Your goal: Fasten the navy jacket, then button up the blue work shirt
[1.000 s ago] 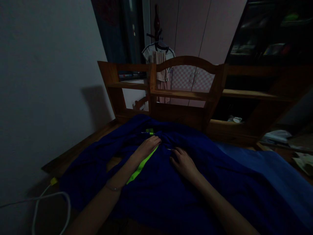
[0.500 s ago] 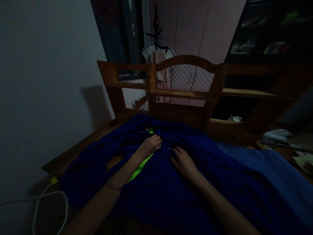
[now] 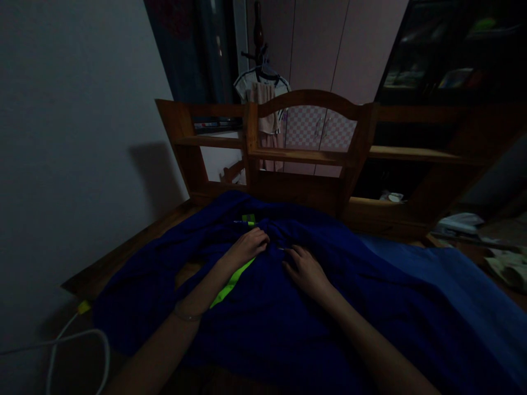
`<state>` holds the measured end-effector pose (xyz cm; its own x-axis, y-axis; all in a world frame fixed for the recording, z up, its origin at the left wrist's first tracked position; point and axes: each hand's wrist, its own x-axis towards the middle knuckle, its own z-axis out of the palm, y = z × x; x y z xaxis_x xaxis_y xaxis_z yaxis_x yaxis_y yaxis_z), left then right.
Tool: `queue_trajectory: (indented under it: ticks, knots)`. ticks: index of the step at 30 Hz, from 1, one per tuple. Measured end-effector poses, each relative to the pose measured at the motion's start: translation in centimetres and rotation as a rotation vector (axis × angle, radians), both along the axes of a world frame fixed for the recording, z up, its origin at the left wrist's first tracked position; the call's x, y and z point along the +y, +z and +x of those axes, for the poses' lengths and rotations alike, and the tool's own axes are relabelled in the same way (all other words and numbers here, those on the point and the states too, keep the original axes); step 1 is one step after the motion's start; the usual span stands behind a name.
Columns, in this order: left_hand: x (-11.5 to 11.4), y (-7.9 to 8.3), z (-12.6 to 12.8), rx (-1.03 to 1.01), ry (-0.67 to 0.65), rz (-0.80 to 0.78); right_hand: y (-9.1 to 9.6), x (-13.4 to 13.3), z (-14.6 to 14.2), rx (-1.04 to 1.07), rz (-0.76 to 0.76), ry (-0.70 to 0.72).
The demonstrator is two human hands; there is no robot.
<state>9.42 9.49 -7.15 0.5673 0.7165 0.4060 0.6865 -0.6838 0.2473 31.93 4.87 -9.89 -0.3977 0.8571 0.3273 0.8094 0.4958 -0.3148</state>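
A dark blue garment [image 3: 263,312] is spread over the bed, with a bright green strip [image 3: 233,282] and a small green label [image 3: 248,218] showing on it. My left hand [image 3: 250,244], a thin bracelet on its wrist, is closed on a fold of the cloth near the middle. Just to the right, my right hand [image 3: 303,267] has its fingers bent onto the same garment, thumb and forefinger at a fold. By its fingertips is a tiny pale spot, too small to make out.
A wooden headboard [image 3: 300,159] with shelves stands beyond the garment. On the left are a pale wall [image 3: 82,137] and a white cable [image 3: 78,334]. Lighter blue bedding [image 3: 415,269] lies to the right. Clothes [image 3: 265,101] hang behind the headboard, before a pink wardrobe [image 3: 317,60].
The whole view has shifted slightly, so things sit a little further left. Both hands stay at nearly the same places on the garment.
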Motion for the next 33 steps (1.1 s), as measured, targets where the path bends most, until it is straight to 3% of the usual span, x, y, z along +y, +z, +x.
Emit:
queue_trajectory:
  ticks: [5, 15, 22, 33]
  knots:
    - [-0.3, 0.3, 0.0, -0.004, -0.065, -0.080, 0.0, 0.0, 0.0, 0.000, 0.007, 0.002]
    - [-0.4, 0.0, 0.2, 0.005, -0.084, -0.068, 0.1, 0.0, 0.0, 0.000, 0.003, -0.004]
    - [-0.3, 0.0, 0.2, -0.035, -0.041, -0.047, 0.0, -0.1, 0.1, 0.002, 0.003, 0.000]
    - [1.3, -1.4, -0.1, -0.159, 0.035, -0.004, -0.3, 0.2, 0.2, 0.003, 0.016, 0.009]
